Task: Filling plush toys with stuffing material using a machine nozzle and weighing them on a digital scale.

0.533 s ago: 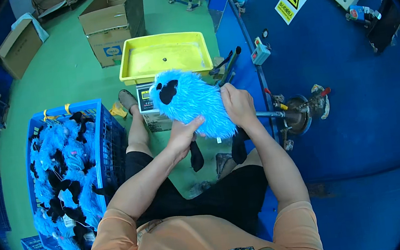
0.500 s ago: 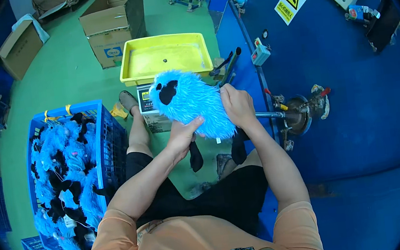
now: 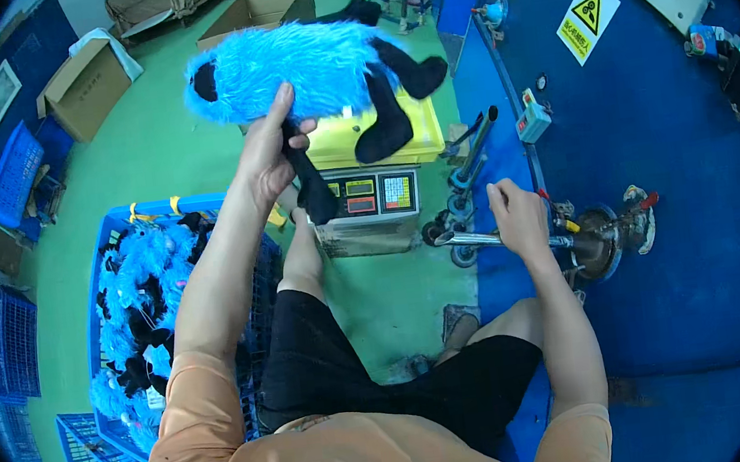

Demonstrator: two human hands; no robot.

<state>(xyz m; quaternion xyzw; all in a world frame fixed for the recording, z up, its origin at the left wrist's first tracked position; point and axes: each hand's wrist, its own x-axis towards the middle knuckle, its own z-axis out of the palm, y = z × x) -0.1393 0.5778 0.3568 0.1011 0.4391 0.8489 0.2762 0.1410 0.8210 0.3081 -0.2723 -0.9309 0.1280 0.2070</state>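
Note:
A furry blue plush toy [image 3: 278,68] with black limbs and a black face patch is held up by my left hand [image 3: 268,156], thumb over its side. Its body lies sideways, with two black feet hanging at the right and a black arm dangling below my fingers. My right hand [image 3: 522,215] is curled closed at a metal tube [image 3: 471,239] with a slanted open end, which runs from the blue machine [image 3: 669,288]. The tube passes behind that hand; whether the fingers grip anything is hidden.
A scale [image 3: 372,205] carrying a yellow tray [image 3: 428,138] stands in front of me. At my left, a blue crate [image 3: 97,330] holds several similar plush toys [image 3: 150,265]. Cardboard boxes [image 3: 89,89] stand farther back. Valves with coloured handles [image 3: 645,201] project from the machine.
The plush toy has moved away from the tube, up and left, and turned with its feet to the right. My right hand has let go of it and sits lower right by the tube.

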